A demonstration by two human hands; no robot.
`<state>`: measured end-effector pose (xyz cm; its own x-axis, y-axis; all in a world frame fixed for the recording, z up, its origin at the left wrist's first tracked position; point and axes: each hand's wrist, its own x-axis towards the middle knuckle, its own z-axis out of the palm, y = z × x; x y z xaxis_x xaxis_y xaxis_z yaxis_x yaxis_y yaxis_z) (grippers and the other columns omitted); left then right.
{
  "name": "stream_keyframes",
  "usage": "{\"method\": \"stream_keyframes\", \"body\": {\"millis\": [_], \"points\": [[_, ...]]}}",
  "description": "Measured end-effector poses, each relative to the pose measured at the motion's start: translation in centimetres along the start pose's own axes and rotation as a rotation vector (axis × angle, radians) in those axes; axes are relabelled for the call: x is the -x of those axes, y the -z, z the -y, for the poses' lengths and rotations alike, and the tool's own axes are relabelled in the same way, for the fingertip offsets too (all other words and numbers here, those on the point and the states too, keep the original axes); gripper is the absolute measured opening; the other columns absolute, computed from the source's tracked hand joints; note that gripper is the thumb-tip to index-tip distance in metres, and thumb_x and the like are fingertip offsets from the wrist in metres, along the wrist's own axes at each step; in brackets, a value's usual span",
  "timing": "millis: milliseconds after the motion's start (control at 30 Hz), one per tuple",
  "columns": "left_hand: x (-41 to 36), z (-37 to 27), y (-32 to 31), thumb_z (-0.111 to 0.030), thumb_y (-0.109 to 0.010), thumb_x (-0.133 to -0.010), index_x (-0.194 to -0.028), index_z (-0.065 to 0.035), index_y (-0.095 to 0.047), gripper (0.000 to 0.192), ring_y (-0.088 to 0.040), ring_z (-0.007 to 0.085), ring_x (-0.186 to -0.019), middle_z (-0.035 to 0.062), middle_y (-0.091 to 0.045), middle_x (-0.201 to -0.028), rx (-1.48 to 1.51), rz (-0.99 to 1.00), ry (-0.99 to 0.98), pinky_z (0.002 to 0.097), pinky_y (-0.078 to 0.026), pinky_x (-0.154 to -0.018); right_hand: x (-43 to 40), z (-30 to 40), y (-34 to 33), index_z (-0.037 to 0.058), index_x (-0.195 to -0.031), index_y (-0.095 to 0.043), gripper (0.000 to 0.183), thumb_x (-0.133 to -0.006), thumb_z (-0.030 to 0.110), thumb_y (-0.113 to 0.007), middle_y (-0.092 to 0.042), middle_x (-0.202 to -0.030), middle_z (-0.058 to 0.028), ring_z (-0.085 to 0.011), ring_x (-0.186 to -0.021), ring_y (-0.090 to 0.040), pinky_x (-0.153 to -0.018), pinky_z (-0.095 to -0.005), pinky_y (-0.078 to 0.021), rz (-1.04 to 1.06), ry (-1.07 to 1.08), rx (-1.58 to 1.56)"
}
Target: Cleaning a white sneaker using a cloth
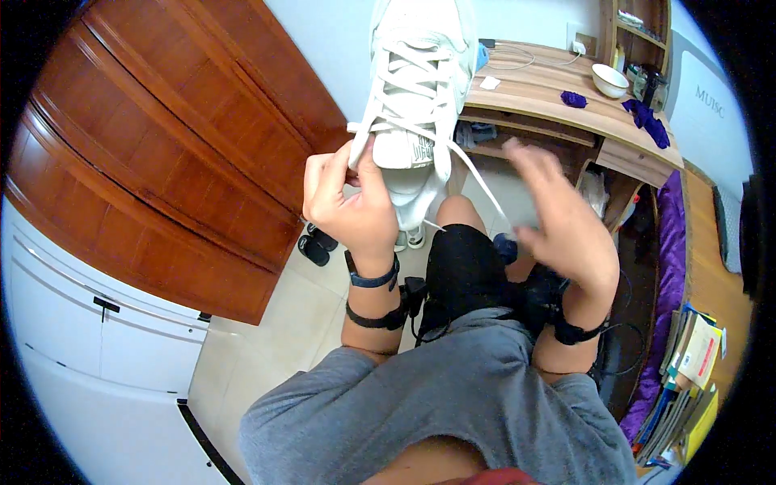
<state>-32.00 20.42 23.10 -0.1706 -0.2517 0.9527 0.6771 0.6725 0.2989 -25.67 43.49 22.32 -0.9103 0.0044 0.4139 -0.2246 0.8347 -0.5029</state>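
A white lace-up sneaker (pixel 412 121) is held up in front of me, its toe pointing away and its opening towards me. My left hand (pixel 354 200) pinches the left edge of the sneaker by the top eyelets, where the lace comes out. The white shoelace (pixel 476 170) is crisscrossed over the tongue (pixel 397 150), and its loose right end hangs down towards my right hand. Slightly blurred, my right hand (pixel 558 218) is raised with thumb and fingers apart, no object visible in it. Whether its thumb touches the lace end is unclear.
A wooden desk (pixel 533 79) ahead holds a white bowl (pixel 609 80) and purple cloths (pixel 648 124). Brown wardrobe doors (pixel 182 151) stand at left. Black slippers (pixel 318 244) lie on the tiled floor (pixel 273 345). Stacked books (pixel 685 364) are at right.
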Motion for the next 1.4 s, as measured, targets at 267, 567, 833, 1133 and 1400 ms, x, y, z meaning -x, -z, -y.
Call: {"method": "stream_keyframes", "body": {"millis": [267, 567, 833, 1133, 1400], "points": [[0.8, -1.3, -0.5, 0.004, -0.075, -0.081, -0.094, 0.0025, -0.075, 0.013, -0.05, 0.0118, -0.063, 0.0051, -0.056, -0.076, 0.028, -0.026, 0.017, 0.0252, -0.035, -0.054, -0.6, 4.3, -2.0, -0.0035, -0.147, -0.04, 0.079, -0.082, 0.014, -0.08, -0.053, -0.129, -0.0243, -0.04, -0.113, -0.059, -0.09, -0.0448, -0.0523, 0.09, 0.266, -0.736], [2.4, -3.3, -0.6, -0.003, -0.074, -0.087, -0.09, 0.0038, -0.071, 0.008, -0.053, 0.0173, -0.065, 0.0073, -0.059, -0.076, -0.006, 0.016, -0.066, 0.0284, -0.038, -0.058, -2.8, 3.4, -3.4, 0.0017, -0.105, -0.061, 0.027, -0.08, 0.007, -0.071, -0.069, -0.092, -0.0194, -0.0366, -0.082, -0.07, -0.071, -0.0416, -0.0549, -0.587, 0.181, -0.407], [2.0, -3.3, -1.3, -0.002, -0.074, -0.088, -0.092, 0.0031, -0.071, 0.007, -0.052, 0.0122, -0.068, 0.0053, -0.058, -0.076, 0.175, 0.261, 0.095, 0.0267, -0.04, -0.061, -2.7, 2.1, -2.7, 0.0003, -0.086, -0.069, 0.013, -0.075, -0.002, -0.063, -0.068, -0.075, -0.0165, -0.0309, -0.064, -0.068, -0.063, -0.0334, -0.0539, -0.84, 0.266, -0.326], [1.7, -2.4, -0.8, -0.004, -0.068, -0.092, -0.123, 0.0017, -0.065, 0.032, -0.058, 0.0192, -0.1, 0.0121, -0.055, -0.116, 0.423, 0.297, -0.132, 0.0295, -0.051, -0.085, -3.0, 0.9, -3.2, 0.0004, -0.086, -0.071, 0.023, -0.065, 0.006, -0.066, -0.062, -0.066, -0.0118, -0.0279, -0.055, -0.061, -0.053, -0.0368, -0.0495, -1.016, 0.5, -0.032], [1.2, -3.6, -0.5, -0.003, -0.084, -0.073, -0.1, -0.009, -0.076, 0.029, -0.057, 0.0278, -0.102, 0.011, -0.061, -0.108, 0.183, 0.243, -0.294, 0.037, -0.048, -0.083, -2.8, 1.5, -4.0, -0.0011, -0.087, -0.073, 0.025, -0.065, 0.01, -0.067, -0.061, -0.067, -0.011, -0.0292, -0.063, -0.066, -0.059, -0.0366, -0.0551, -0.986, 0.605, 0.079]]}}
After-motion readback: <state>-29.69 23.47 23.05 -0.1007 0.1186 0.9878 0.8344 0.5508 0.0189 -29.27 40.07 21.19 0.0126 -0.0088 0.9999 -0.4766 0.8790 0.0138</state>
